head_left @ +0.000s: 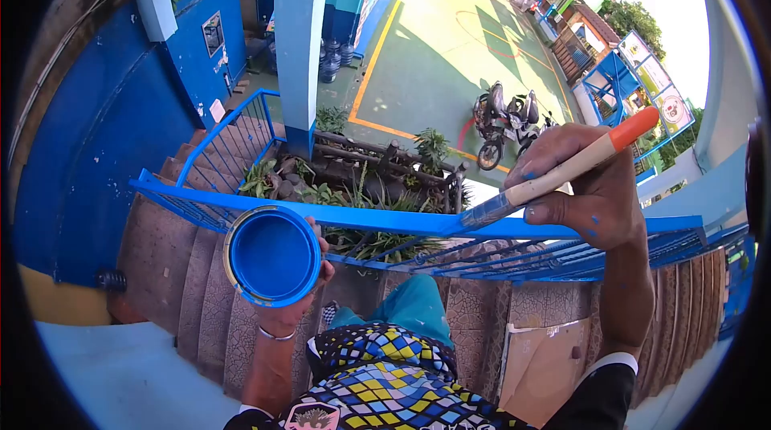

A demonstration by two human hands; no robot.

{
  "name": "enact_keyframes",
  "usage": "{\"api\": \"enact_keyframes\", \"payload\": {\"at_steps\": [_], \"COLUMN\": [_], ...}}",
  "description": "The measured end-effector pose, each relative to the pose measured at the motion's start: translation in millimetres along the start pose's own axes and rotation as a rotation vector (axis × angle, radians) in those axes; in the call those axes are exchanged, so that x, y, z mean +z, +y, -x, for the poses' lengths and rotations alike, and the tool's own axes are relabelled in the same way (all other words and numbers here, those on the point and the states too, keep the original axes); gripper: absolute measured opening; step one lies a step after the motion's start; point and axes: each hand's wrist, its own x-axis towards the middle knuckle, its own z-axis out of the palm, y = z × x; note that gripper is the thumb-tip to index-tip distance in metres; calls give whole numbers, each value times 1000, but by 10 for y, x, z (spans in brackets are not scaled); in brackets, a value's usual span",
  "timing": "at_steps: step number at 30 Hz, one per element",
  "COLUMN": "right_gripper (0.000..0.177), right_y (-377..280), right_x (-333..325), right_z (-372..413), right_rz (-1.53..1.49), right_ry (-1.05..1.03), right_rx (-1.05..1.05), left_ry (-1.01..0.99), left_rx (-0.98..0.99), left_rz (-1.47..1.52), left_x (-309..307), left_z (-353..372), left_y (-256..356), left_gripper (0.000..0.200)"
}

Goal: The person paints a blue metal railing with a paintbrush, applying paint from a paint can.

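Observation:
My left hand (291,311) is wrapped round a round can of blue paint (275,258), whose open top faces me. Blue paint coats the inside and the rim. In my right hand (596,203) is a paintbrush (562,174) with a cream handle and an orange end. Its bristle end points down and left, at the top rail of the blue metal railing (365,216); whether it touches is hard to tell. Blue specks of paint mark my right hand and wrist.
Stone-patterned stairs (474,301) run below the railing, with a brown board (543,366) on them. Beyond stand potted plants (353,177), a light blue pillar (299,36) and parked motorcycles (504,121) on a green court (418,69). A blue wall (88,149) rises at left.

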Motion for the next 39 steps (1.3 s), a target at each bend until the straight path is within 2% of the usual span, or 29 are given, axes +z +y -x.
{"api": "enact_keyframes", "payload": {"at_steps": [2,4,8,11,14,17,20,24,27,30,32,36,39], "right_gripper": [29,30,28,28,25,19,20,19,22,25,27,28,26], "right_y": [-137,-265,-234,-107,41,88,104,41,-90,-247,-278,-105,83], "right_x": [126,186,162,153,-20,-251,-540,-860,-1184,-1486,-1643,-1842,-1955], "right_z": [-90,-167,-283,-266,-171,-112,-58,0,6,-66,-121,-205,-256], "right_rz": [-142,-274,-96,-94,84,246,269,299,241,51,21,21,40], "right_ry": [105,151,36,-40,-157,-255,-339,-413,-432,-295,-255,-205,-164], "right_rx": [-7,36,-67,-29,-108,-117,-149,-162,-118,-31,125,310,386], "left_ry": [-26,61,41,24,62,-29,-30,62,62,80,85,95,80], "left_rx": [-45,-30,-36,-86,-14,-23,60,124,135,147,143,166,177], "left_rz": [-33,-48,-70,-14,14,55,74,59,120,138,96,125,30], "left_x": [-2,35,22,256,384,618,817,1210,1384,1372,1413,1481,1420], "left_z": [-132,-229,-401,-478,-603,-603,-602,-562,-578,-601,-625,-786,-917], "left_y": [-158,-378,-769,-1084,-1437,-1766,-2136,-2510,-2698,-2777,-2805,-2810,-2799], "left_gripper": [67,70,74,72,69,71,77,77,79,78,77,78,79]}}
